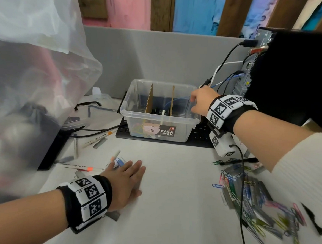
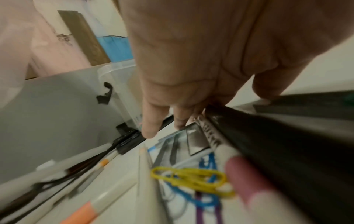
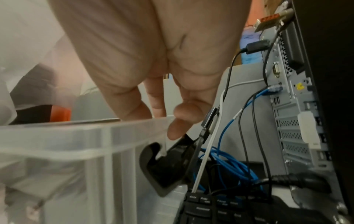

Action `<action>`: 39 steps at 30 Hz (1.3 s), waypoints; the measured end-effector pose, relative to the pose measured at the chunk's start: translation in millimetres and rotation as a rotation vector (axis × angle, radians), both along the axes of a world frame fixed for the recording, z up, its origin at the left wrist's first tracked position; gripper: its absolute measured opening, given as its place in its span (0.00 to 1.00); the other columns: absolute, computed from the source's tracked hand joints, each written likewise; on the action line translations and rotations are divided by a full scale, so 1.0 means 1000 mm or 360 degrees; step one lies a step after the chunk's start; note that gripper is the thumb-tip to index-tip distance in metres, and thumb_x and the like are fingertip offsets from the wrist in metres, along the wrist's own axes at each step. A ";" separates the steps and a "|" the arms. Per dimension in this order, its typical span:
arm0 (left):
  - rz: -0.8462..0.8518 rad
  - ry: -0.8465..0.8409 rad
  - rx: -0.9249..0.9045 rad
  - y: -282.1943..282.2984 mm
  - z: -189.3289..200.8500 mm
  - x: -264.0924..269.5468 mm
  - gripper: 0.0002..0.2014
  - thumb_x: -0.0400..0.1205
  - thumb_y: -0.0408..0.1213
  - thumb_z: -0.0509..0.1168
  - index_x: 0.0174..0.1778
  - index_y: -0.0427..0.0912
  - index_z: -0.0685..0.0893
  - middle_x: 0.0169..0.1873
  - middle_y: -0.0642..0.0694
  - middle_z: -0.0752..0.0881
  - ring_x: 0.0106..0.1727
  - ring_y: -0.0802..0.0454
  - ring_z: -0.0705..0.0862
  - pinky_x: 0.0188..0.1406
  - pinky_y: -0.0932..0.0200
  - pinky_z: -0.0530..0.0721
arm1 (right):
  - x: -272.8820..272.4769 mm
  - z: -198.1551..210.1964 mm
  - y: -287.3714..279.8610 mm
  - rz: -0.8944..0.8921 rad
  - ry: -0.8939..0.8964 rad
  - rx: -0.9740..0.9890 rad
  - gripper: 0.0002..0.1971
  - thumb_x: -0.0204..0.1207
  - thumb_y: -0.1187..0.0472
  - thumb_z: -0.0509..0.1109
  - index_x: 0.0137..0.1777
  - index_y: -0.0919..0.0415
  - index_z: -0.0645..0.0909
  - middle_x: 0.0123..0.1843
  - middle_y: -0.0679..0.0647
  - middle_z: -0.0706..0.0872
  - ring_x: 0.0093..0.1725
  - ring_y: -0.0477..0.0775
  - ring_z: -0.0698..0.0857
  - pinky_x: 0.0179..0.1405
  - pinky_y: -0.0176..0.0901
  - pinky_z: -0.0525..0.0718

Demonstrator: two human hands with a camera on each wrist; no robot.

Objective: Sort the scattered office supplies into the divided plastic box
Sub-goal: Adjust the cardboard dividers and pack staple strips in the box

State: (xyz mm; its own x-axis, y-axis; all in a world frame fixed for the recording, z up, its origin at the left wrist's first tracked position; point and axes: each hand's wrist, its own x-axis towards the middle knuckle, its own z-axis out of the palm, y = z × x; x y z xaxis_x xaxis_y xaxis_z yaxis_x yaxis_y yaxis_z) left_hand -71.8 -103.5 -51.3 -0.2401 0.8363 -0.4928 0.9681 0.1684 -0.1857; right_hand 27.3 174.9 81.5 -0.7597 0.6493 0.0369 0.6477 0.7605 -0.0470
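White desk top fills the head view, with a grey partition behind, and the clear divided plastic box sits on a black keyboard at the far middle, two cardboard dividers upright inside it. Left hand lies flat, palm down, fingers straight and spread toward a few pens and staple strips at the left; it grips nothing. Right hand reaches across to the box's right rim, arm stretched out from a white sleeve, fingers bent down over the edge. Coloured paper clips and more staple strips lie heaped at the right, well apart from the box, with a black computer tower behind. Over to the left wrist camera: palm close above the desk, fingers pointing down and forward, tips at a staple strip; a yellow paper clip and blue ones lie just beside orange-tipped pens, all blurred. Now the right wrist camera: the fingers drop inside the box's rim while the thumb stays outside above the black latch, so the hand pinches the rim; whether it also holds some small item I cannot tell. Blue and black cables run to the tower's back panel.
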 end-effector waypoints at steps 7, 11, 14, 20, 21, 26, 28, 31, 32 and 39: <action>0.0983 -0.0715 0.1044 0.030 0.052 -0.029 0.35 0.83 0.63 0.45 0.78 0.41 0.65 0.74 0.39 0.74 0.70 0.44 0.77 0.70 0.50 0.72 | 0.020 0.004 -0.023 -0.0073 0.0047 -0.0230 0.20 0.70 0.59 0.72 0.59 0.69 0.82 0.46 0.64 0.88 0.40 0.57 0.83 0.45 0.46 0.85; 0.1417 -0.1098 0.1530 0.047 0.069 -0.052 0.40 0.77 0.72 0.46 0.69 0.40 0.69 0.58 0.39 0.82 0.51 0.42 0.86 0.54 0.43 0.85 | 0.031 -0.001 -0.032 -0.0061 0.0054 -0.0286 0.19 0.70 0.58 0.71 0.58 0.69 0.84 0.46 0.59 0.85 0.52 0.56 0.76 0.51 0.42 0.75; 0.1696 -0.1417 0.1613 0.063 0.080 -0.058 0.31 0.82 0.61 0.58 0.73 0.43 0.63 0.57 0.41 0.79 0.41 0.42 0.90 0.41 0.47 0.89 | 0.037 -0.009 -0.033 -0.0063 0.0139 -0.0338 0.18 0.68 0.56 0.72 0.54 0.68 0.85 0.33 0.56 0.84 0.69 0.53 0.71 0.60 0.44 0.77; 0.1822 -0.1426 0.1719 0.091 0.067 -0.086 0.22 0.68 0.40 0.65 0.58 0.39 0.71 0.52 0.33 0.84 0.46 0.35 0.89 0.45 0.39 0.89 | 0.047 -0.008 -0.042 0.0039 0.0195 -0.0364 0.28 0.70 0.50 0.76 0.63 0.69 0.80 0.55 0.62 0.82 0.47 0.58 0.84 0.48 0.49 0.86; 0.1815 -0.1450 0.1756 0.089 0.079 -0.075 0.18 0.72 0.36 0.64 0.58 0.36 0.73 0.49 0.33 0.85 0.45 0.37 0.89 0.43 0.42 0.90 | 0.048 -0.009 -0.042 0.0059 0.0189 -0.0355 0.30 0.71 0.48 0.76 0.68 0.65 0.76 0.61 0.61 0.80 0.49 0.57 0.84 0.49 0.48 0.85; 0.1799 -0.1424 0.1797 0.089 0.089 -0.069 0.01 0.83 0.27 0.58 0.47 0.34 0.74 0.34 0.41 0.80 0.32 0.46 0.83 0.32 0.58 0.85 | 0.055 -0.017 -0.034 -0.0047 0.0273 -0.0149 0.27 0.78 0.47 0.66 0.74 0.57 0.66 0.69 0.61 0.70 0.64 0.64 0.77 0.62 0.53 0.78; 0.1784 -0.1403 0.1800 0.088 0.087 -0.072 0.07 0.83 0.27 0.58 0.39 0.37 0.74 0.33 0.41 0.80 0.30 0.47 0.82 0.33 0.57 0.84 | 0.059 -0.017 -0.030 -0.0082 0.0274 -0.0135 0.23 0.80 0.48 0.63 0.71 0.59 0.69 0.67 0.61 0.72 0.64 0.65 0.77 0.64 0.55 0.77; 0.1737 -0.1372 0.1758 0.086 0.088 -0.073 0.10 0.83 0.27 0.59 0.35 0.39 0.73 0.34 0.40 0.80 0.30 0.46 0.81 0.37 0.54 0.86 | 0.062 -0.016 -0.029 -0.0080 0.0318 -0.0306 0.22 0.83 0.49 0.60 0.72 0.61 0.70 0.67 0.61 0.76 0.64 0.62 0.77 0.62 0.49 0.74; 0.1723 -0.1372 0.1732 0.085 0.089 -0.074 0.08 0.83 0.27 0.59 0.38 0.39 0.74 0.35 0.39 0.80 0.31 0.46 0.81 0.36 0.54 0.85 | 0.064 -0.016 -0.030 -0.0068 0.0347 -0.0345 0.23 0.83 0.49 0.59 0.73 0.61 0.70 0.66 0.61 0.78 0.64 0.61 0.78 0.62 0.49 0.74; 0.1447 -0.1274 0.1568 0.081 0.100 -0.067 0.06 0.86 0.35 0.59 0.55 0.38 0.76 0.37 0.37 0.83 0.27 0.44 0.82 0.18 0.58 0.84 | 0.086 -0.015 -0.034 0.0025 0.0386 -0.0676 0.17 0.77 0.52 0.70 0.62 0.58 0.79 0.39 0.50 0.86 0.39 0.49 0.84 0.44 0.43 0.81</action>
State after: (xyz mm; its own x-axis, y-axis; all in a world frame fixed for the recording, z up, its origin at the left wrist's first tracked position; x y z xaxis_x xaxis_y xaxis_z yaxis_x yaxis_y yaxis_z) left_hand -139.0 -22.7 48.3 -0.7788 0.6192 -0.1003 0.2663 0.4712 0.8409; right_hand 113.7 140.7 67.0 -0.7717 0.6339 -0.0517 0.5684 0.6508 -0.5034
